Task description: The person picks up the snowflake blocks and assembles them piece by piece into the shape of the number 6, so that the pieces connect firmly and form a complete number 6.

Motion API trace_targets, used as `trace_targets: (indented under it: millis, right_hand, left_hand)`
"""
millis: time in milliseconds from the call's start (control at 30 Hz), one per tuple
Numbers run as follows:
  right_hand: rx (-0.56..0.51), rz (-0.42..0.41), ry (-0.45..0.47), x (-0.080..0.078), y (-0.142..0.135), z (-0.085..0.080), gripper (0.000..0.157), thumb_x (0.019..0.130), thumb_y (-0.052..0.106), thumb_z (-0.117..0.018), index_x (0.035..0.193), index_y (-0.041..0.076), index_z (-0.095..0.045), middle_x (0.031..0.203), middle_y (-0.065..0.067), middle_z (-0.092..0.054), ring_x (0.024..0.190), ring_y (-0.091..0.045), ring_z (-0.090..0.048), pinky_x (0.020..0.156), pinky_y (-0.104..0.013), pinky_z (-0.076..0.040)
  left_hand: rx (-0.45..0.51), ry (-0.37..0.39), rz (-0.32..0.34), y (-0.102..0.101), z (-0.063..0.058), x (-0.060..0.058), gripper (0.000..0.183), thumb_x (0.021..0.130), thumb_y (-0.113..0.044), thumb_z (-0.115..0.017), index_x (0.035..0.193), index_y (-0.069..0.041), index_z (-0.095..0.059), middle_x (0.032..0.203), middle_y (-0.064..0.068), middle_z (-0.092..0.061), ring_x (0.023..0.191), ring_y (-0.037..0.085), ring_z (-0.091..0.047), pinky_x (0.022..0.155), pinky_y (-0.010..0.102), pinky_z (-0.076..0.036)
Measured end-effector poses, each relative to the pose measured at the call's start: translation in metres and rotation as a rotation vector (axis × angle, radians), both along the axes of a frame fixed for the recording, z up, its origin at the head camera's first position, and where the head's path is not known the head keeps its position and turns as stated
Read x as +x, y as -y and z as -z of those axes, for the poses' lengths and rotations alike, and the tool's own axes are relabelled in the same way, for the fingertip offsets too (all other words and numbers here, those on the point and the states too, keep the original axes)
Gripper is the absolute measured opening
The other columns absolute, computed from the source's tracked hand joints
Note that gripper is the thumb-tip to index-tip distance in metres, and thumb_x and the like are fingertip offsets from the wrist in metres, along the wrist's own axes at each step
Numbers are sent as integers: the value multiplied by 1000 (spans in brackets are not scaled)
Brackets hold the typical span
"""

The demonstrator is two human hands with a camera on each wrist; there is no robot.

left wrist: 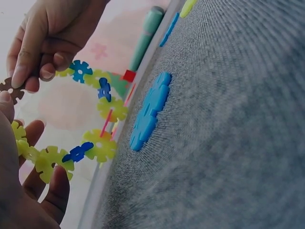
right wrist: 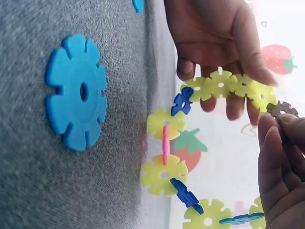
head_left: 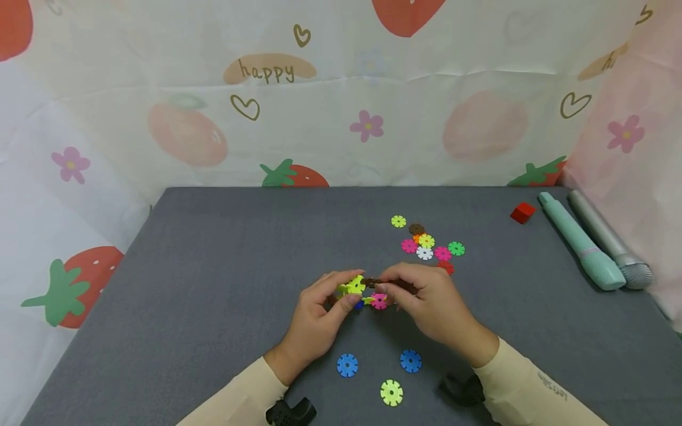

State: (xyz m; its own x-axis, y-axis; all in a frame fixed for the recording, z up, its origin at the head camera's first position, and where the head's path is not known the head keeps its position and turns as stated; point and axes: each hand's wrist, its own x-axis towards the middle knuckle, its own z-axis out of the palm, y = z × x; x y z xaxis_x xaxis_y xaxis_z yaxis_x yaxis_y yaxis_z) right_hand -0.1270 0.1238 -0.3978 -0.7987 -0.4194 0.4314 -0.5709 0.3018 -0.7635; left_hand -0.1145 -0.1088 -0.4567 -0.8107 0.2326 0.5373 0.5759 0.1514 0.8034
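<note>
A ring-shaped chain of notched plastic snowflake discs [right wrist: 164, 175], mostly yellow with blue and pink links, hangs between both hands above the table. My left hand [head_left: 311, 319] holds a run of yellow discs [right wrist: 220, 84], with its thumb on one side and its fingers behind. Thumb and fingertips of my right hand [head_left: 439, 310] pinch a brown disc [right wrist: 282, 109], right at the end of the yellow run. In the left wrist view, the same brown disc [left wrist: 12, 90] sits between the two hands' fingertips.
Two blue discs [head_left: 347, 365] and a yellow-green disc [head_left: 391, 393] lie in front on the grey table [head_left: 213, 284]. Several mixed-colour discs [head_left: 424, 253] lie behind the right hand. A red block [head_left: 523, 213], a green microphone [head_left: 583, 245] and a grey microphone [head_left: 613, 242] lie at right.
</note>
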Motion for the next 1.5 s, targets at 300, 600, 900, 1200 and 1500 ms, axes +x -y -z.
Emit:
trace_targets:
  millis: [300, 600, 900, 1200, 1500]
  right_hand:
    - [36, 9, -10, 1, 6, -5, 15, 95, -1, -84, 100, 13, -81, 82, 4, -72, 67, -14, -64, 58, -31, -53]
    - [-29, 60, -47, 3, -22, -23, 22, 102, -6, -73, 122, 5, -73, 95, 3, -76, 71, -17, -70, 64, -29, -58]
    - [-119, 206, 26, 4, -64, -25, 16, 106, -5, -67, 120, 0, -72, 99, -7, -76, 79, -21, -68, 73, -26, -58]
    - [-72, 137, 172, 12, -75, 15, 11, 106, -1, -68, 115, 5, -71, 97, -15, -69, 80, -24, -66, 70, -30, -57]
    - [117, -189, 423, 14, -79, 43, 22, 103, 18, -80, 123, 12, -72, 114, -5, -70, 95, -25, -66, 81, -34, -56]
  left_hand:
    - [-17, -20, -15, 2, -2, 1, 37, 101, 2, -75, 138, -6, -74, 114, 1, -75, 86, 18, -60, 69, 35, -56]
    - [26, 16, -16, -1, 2, 1, 37, 106, 1, -69, 141, -8, -70, 120, 4, -71, 73, 21, -56, 61, 35, -53]
    - [43, 8, -52, 2, 2, 0, 36, 107, -1, -68, 142, -7, -69, 125, 3, -71, 87, 21, -56, 67, 35, -52]
    - [103, 23, -28, 2, 3, 0, 38, 107, 2, -62, 146, 1, -64, 136, 11, -69, 108, 30, -65, 75, 30, -53]
    - [169, 5, -53, 3, 2, -1, 31, 107, 4, -61, 137, -2, -66, 129, 10, -71, 116, 32, -67, 91, 30, -56]
